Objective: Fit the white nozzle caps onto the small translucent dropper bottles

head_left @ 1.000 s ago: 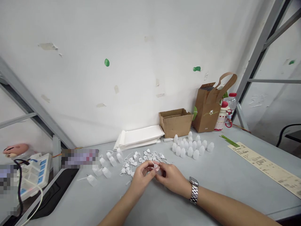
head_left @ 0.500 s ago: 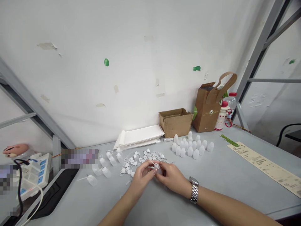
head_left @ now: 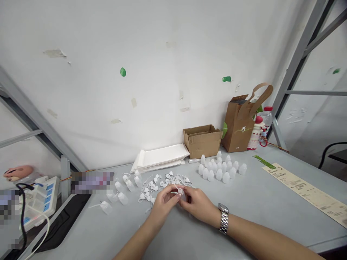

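My left hand [head_left: 166,202] and my right hand [head_left: 199,205] meet over the front middle of the table. Between my left thumb and fingers is a small white strapped cap [head_left: 180,190], at the mouth of a translucent plastic bottle [head_left: 183,197]. The fingers of my right hand are closed round that bottle, hiding most of it. Just beyond my hands lies a loose pile of white strapped caps [head_left: 155,184]. Several bottles with caps on them [head_left: 122,198] stand or lean to the left. A group of uncapped bottles [head_left: 219,174] stands to the right.
Along the wall are white padded envelopes [head_left: 162,156], an open cardboard box [head_left: 203,143], a brown paper bag [head_left: 238,126] and a red-and-white drink bottle [head_left: 255,135]. A long printed paper strip [head_left: 303,189] lies at right. A power strip [head_left: 46,202] with cables sits at left.
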Action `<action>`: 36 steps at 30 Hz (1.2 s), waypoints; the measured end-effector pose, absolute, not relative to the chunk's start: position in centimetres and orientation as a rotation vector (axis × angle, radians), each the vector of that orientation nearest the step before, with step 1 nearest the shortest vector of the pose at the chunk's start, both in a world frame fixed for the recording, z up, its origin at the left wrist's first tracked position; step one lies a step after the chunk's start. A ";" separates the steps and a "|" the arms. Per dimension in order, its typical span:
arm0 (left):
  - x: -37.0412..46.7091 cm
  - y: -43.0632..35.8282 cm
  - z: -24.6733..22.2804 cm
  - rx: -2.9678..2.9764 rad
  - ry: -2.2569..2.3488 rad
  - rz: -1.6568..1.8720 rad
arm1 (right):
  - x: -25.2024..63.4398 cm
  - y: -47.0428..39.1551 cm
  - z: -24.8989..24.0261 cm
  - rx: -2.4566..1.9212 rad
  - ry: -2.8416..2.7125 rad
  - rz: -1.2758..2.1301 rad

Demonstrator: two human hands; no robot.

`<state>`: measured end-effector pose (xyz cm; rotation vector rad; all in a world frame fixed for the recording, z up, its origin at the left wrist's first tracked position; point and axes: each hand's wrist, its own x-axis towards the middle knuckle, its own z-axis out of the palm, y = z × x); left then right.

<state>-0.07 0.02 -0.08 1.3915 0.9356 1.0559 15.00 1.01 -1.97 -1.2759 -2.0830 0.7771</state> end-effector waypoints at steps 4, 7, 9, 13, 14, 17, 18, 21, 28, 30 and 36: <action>-0.1 0.0 0.0 1.377 0.929 1.061 | 15.0 0.9 -2.0 -1.289 -2.085 0.776; -0.1 0.0 0.0 1.374 0.933 1.062 | 15.0 0.9 -2.0 -1.277 -2.088 0.794; -0.1 0.0 -0.1 1.375 0.930 1.057 | 15.0 0.9 -2.0 -1.279 -2.088 0.794; -0.3 0.0 -0.3 1.394 0.946 1.061 | 15.0 0.9 -2.2 -1.284 -2.091 0.783; -0.3 0.0 -0.3 1.400 0.955 1.062 | 15.0 0.9 -2.2 -1.285 -2.092 0.781; -0.3 0.1 -0.4 1.412 0.975 1.063 | 15.0 0.9 -2.2 -1.293 -2.097 0.780; -0.3 0.1 -0.4 1.413 0.977 1.065 | 15.0 0.9 -2.2 -1.293 -2.101 0.782; -0.3 0.3 -0.4 1.413 0.976 1.065 | 15.0 1.0 -2.1 -1.289 -2.115 0.799; -0.5 0.2 -0.6 1.405 0.992 1.049 | 15.1 1.1 -2.3 -1.269 -2.123 0.820; -0.4 0.2 -0.5 1.403 0.999 1.050 | 15.1 1.2 -2.3 -1.267 -2.124 0.821; -0.4 0.1 -0.5 1.404 0.991 1.065 | 15.0 1.2 -2.2 -1.264 -2.121 0.815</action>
